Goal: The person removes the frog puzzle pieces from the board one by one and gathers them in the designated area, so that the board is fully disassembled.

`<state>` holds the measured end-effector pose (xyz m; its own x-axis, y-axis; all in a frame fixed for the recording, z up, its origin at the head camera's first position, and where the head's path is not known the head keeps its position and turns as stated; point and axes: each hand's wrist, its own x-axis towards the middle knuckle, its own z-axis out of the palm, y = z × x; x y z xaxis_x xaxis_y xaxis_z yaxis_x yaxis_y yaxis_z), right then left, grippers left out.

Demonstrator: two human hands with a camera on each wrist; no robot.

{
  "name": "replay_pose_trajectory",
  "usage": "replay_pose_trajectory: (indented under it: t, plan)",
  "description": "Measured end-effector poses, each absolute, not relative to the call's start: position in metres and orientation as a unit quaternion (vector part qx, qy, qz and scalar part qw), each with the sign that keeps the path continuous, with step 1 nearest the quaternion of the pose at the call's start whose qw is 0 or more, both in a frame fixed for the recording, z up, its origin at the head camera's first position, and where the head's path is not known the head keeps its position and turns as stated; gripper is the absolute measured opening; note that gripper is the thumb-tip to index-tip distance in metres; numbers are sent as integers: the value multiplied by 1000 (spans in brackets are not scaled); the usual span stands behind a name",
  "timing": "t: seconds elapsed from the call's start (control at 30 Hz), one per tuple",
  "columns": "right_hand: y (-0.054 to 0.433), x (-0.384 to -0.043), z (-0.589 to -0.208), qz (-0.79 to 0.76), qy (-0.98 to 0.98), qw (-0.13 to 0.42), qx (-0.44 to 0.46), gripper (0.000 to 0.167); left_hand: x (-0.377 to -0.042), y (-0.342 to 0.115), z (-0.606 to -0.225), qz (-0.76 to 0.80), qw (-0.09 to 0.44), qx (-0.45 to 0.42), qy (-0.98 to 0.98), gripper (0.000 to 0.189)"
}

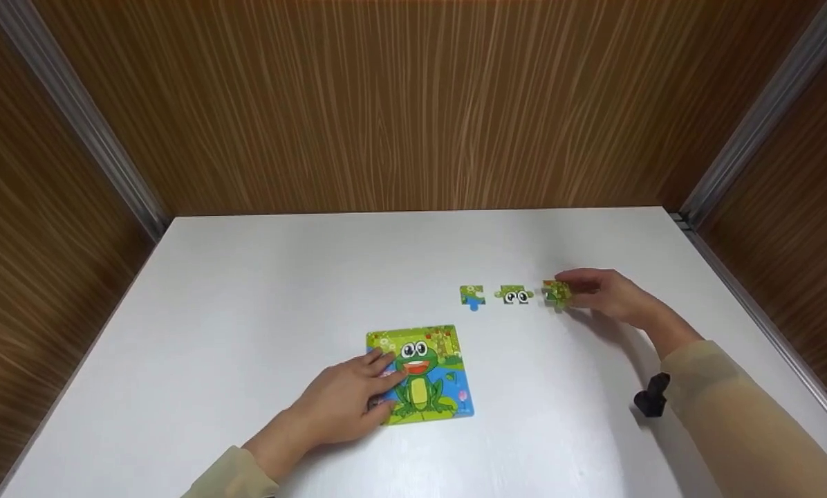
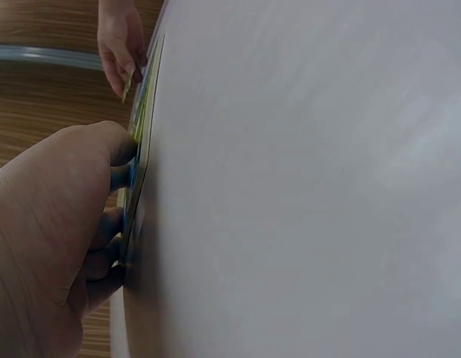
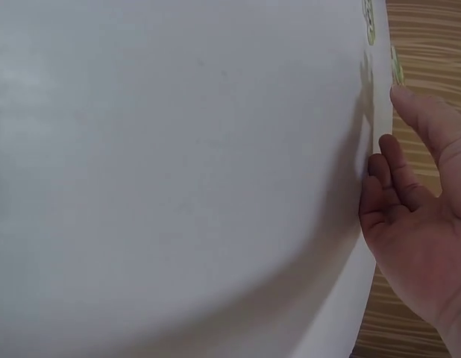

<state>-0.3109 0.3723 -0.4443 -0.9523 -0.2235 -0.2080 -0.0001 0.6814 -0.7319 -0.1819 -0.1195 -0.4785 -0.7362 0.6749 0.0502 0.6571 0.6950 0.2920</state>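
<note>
In the head view my left hand (image 1: 348,398) lies over the left side of a square frog puzzle board (image 1: 448,398), its fingers stretched across the picture. The left wrist view shows that board edge-on (image 2: 145,142), low over the white table, with the fingertips on its face. Further back and to the right, my right hand (image 1: 610,297) pinches a green puzzle piece (image 1: 557,293) between thumb and fingers. From the right wrist, only a thin green edge of this piece (image 3: 397,66) shows at the thumb tip. The board's left edge is partly hidden under my fingers.
Left of the right hand, a puzzle piece with two frog eyes (image 1: 514,295) and a green-and-blue piece (image 1: 472,297) lie in a row on the white table (image 1: 247,297). A small black device (image 1: 652,396) is at the right sleeve. Wood-grain panels (image 1: 413,104) enclose the back and sides.
</note>
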Motion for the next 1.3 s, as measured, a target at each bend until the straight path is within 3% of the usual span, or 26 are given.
replay_pose_trajectory:
  t: [0.7,1.3]
  plan:
    - [370,-315,-466,-378,911,159,-40,55,-174,-126,-483,150,30,360,920,50]
    - [373,-315,-453,-346,924,157,-36,53,-183,-120,-483,148,17,365,919,50]
